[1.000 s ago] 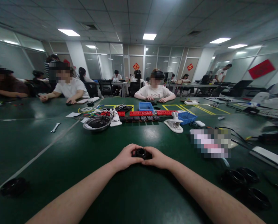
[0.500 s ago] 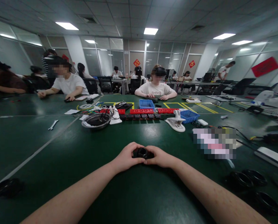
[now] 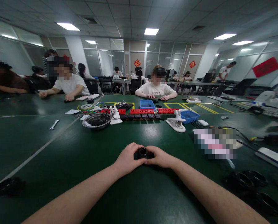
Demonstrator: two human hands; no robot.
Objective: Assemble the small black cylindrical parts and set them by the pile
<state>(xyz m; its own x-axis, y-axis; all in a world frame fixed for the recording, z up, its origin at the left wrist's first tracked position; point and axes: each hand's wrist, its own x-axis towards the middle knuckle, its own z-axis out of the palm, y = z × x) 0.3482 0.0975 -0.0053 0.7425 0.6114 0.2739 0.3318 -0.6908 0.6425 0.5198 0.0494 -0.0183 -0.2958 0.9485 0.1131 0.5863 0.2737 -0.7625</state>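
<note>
Black and round, the small ring-shaped part [image 3: 142,153] sits low over the green tabletop [image 3: 59,149] in the near middle, clamped from both sides: the left hand [image 3: 127,160] curls its fingers around the left half and the right hand [image 3: 160,157] closes on the right half, the thumbs meeting just below it. Judging by this two-handed grip, the work on the one part is under way and not finished; whether anything has already been fitted to or taken from it cannot be told, since the fingers hide most of it. To the near right lie at least three more black rings [image 3: 246,182], close together and untouched, and one black ring [image 3: 7,186] lies alone at the near left edge, so five such parts show in all, one in hand and four waiting or set aside. Farther off, past the hands, stand one metal bowl [image 3: 97,120], one white clamp-like tool [image 3: 176,123] and one small wrench [image 3: 53,124] off to the left. Beyond those runs a row of red blocks [image 3: 141,111] with two blue bins [image 3: 146,104] near it. At the far side two people [image 3: 155,88] sit facing this way, with others behind them.
</note>
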